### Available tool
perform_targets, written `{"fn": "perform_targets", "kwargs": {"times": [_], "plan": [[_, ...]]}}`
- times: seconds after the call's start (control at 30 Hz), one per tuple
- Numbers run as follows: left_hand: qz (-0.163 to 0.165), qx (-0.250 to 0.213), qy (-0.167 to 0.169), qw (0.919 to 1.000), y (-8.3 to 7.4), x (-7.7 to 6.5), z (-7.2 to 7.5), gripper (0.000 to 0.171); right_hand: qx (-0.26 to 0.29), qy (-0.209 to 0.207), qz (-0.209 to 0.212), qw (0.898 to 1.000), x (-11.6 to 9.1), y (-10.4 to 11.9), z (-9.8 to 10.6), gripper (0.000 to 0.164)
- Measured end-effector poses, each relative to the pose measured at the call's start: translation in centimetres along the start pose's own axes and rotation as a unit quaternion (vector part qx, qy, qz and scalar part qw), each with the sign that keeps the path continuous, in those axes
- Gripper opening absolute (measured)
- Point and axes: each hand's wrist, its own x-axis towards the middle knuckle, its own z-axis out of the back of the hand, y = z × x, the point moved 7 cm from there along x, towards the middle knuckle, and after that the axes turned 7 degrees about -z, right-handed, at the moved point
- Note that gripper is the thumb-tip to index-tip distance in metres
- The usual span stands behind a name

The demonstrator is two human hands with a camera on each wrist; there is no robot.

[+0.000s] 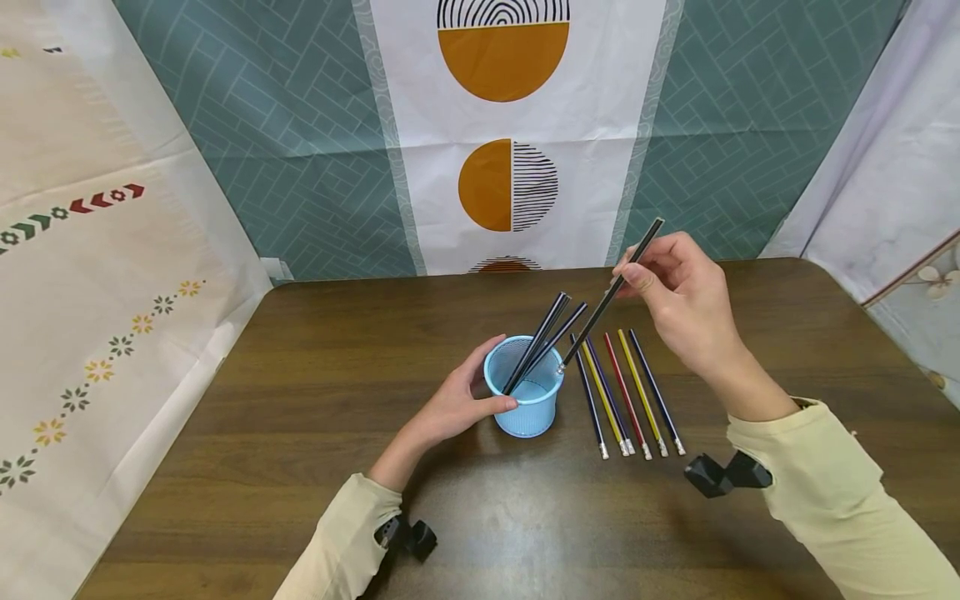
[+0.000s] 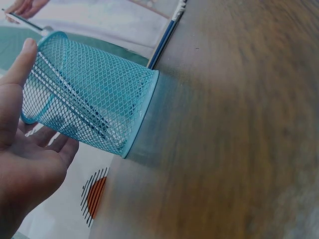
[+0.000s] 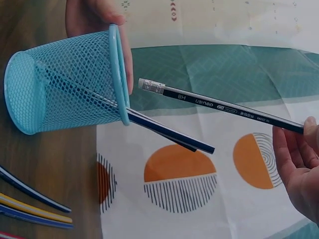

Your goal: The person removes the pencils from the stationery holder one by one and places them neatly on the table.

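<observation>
A light blue mesh pencil cup (image 1: 527, 415) stands upright on the table, gripped at its left side by my left hand (image 1: 454, 403), thumb at the front and fingers behind. Several dark pencils (image 1: 542, 340) lean inside it, their upper ends sticking out past the rim. My right hand (image 1: 688, 304) pinches a black pencil (image 1: 606, 298) near its upper end. That pencil slants down to the left, and its white eraser end (image 3: 149, 85) is just outside the cup's opening in the right wrist view. Printed lettering shows along its side.
Right of the cup, several blue, yellow and red pencils (image 1: 624, 392) lie side by side on the brown wooden table (image 1: 315, 433), erasers toward me. A patterned cloth (image 1: 315, 125) hangs behind the table's far edge, with more cloth at both sides.
</observation>
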Motion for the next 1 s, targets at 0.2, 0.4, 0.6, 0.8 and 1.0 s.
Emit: {"fn": "perform_targets", "kwargs": {"times": [0.2,0.4,0.6,0.8,1.0], "plan": [[-0.005,-0.005,-0.001,1.0000,0.0,-0.1,0.0,0.086,-0.031,-0.005,-0.018,0.999,-0.2,-0.4,0.0,0.012],[-0.008,-0.010,0.000,0.9999,-0.1,-0.1,0.1,0.087,-0.076,0.007,-0.021,0.997,-0.3,-1.1,-0.1,0.014],[-0.004,-0.006,0.000,1.0000,-0.1,0.0,0.0,0.087,-0.109,0.031,-0.040,0.993,-0.4,-2.0,-0.3,0.014],[-0.004,-0.007,0.001,1.0000,0.0,0.1,0.0,0.086,-0.123,0.052,-0.057,0.989,-0.7,-3.0,-0.5,0.015],[-0.003,-0.006,0.001,1.0000,0.1,0.0,0.0,0.085,-0.146,0.068,-0.080,0.984,-1.0,-3.8,-0.6,0.021]]}}
